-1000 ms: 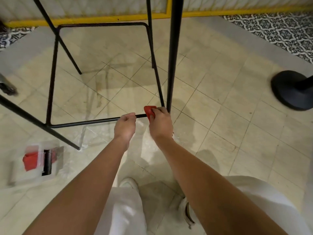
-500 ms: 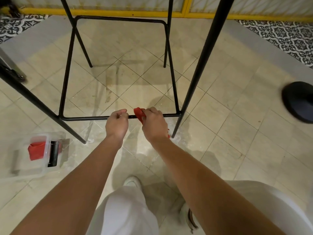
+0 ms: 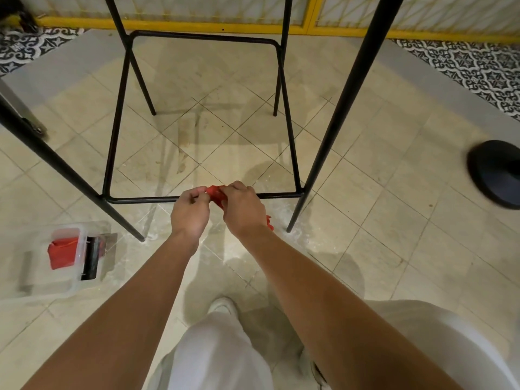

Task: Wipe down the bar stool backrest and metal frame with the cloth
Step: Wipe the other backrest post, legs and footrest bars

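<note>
I see right hand (image 3: 243, 212), fingers curled round cloth (image 3: 215, 192); left hand (image 3: 190, 213) pinches its edge, both at low front bar (image 3: 140, 199). I judge: bunching cloth to wrap bar for wiping.

Left hand (image 3: 190, 213) off footrest bar (image 3: 140, 199), now pinching cloth (image 3: 215, 192).

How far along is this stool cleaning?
Done: hard to say, as no part shows a visibly wiped look. In hand: the left hand and right hand both hold the red cloth at the near low bar. Left: probably the legs and the other bars. The backrest is out of view, so its state is unknown.
</note>
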Tool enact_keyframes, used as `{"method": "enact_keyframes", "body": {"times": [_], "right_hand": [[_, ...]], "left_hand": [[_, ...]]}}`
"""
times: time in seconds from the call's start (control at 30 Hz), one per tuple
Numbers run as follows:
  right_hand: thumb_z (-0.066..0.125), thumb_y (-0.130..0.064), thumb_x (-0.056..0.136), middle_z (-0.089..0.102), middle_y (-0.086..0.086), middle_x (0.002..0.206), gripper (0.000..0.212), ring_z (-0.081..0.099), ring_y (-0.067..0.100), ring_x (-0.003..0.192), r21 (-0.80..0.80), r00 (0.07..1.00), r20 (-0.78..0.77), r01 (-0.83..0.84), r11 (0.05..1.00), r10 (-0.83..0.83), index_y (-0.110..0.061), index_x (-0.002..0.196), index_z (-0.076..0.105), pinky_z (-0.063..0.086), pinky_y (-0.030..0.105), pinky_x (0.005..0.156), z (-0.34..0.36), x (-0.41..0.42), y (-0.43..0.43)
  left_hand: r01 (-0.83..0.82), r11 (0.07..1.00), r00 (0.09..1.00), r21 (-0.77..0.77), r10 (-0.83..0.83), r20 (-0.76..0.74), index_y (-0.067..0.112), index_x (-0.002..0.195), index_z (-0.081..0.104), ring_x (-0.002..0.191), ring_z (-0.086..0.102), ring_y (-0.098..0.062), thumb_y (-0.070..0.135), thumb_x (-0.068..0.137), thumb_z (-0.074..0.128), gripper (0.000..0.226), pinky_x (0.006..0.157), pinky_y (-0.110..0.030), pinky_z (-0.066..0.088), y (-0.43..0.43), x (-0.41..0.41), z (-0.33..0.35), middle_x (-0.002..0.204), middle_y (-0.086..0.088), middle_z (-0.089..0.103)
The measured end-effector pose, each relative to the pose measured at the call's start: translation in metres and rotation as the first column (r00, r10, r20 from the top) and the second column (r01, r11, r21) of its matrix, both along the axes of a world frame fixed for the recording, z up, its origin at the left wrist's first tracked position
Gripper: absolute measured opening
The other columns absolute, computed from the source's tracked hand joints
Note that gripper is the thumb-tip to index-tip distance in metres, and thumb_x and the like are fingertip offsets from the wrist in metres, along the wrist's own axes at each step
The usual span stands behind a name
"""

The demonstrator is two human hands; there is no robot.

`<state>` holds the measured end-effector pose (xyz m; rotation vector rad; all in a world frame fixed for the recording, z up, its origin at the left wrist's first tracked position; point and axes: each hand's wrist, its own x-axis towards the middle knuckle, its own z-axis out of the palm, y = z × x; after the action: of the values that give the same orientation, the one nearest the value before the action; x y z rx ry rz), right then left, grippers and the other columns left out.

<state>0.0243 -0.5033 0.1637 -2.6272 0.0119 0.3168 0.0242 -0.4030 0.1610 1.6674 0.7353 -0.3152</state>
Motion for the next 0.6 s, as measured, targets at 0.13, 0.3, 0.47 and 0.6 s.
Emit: {"method": "enact_keyframes", "body": {"times": [0.13,0.3,0.47,0.6], "right_hand": [[0.048,-0.006,0.092,0.051,0.005,0.117,0.032,0.047,0.024,0.106,-0.053,1.000,-0.009,0.026,0.998,-0.026,-0.011,0.123,0.056,0.049,0.035,0.078,0.002,-0.003,-0.024],[0.050,-0.004,0.092,0.054,0.004,0.118,0.031,0.050,0.024,0.107,-0.118,0.990,0.037,0.137,0.984,-0.133,-0.009,0.122,0.057,0.052,0.036,0.083,0.002,-0.010,-0.061],[0.049,-0.003,0.092,0.053,0.003,0.123,0.032,0.049,0.025,0.113,-0.105,0.961,0.046,0.275,0.956,-0.272,-0.009,0.123,0.055,0.050,0.037,0.091,0.003,-0.016,-0.077],[0.047,-0.001,0.092,0.050,0.004,0.127,0.036,0.047,0.024,0.114,-0.084,0.962,0.027,0.272,0.959,-0.271,-0.009,0.127,0.052,0.045,0.030,0.089,0.004,-0.015,-0.062]], "left_hand": [[0.053,0.998,0.999,-0.028,-0.053,0.008,0.021,0.115,0.060,0.096,0.060,-0.019,0.019,0.091,0.049,0.026,0.097,-0.039,0.048,-0.016,-0.001,0.001,0.095,0.005,0.062],[0.100,0.993,0.995,-0.064,-0.099,0.005,0.025,0.111,0.061,0.096,0.061,-0.019,0.020,0.090,0.049,0.025,0.096,-0.038,0.048,-0.038,0.000,0.006,0.092,0.009,0.060],[0.104,0.993,0.995,-0.053,-0.104,-0.007,0.027,0.110,0.061,0.104,0.059,-0.021,0.021,0.088,0.050,0.025,0.099,-0.040,0.047,-0.040,-0.003,0.006,0.102,0.006,0.061],[0.101,0.994,0.995,0.033,-0.101,0.005,0.025,0.109,0.059,0.097,0.059,-0.018,0.018,0.091,0.048,0.023,0.093,-0.031,0.047,-0.020,-0.007,0.002,0.089,0.011,0.058]]}}
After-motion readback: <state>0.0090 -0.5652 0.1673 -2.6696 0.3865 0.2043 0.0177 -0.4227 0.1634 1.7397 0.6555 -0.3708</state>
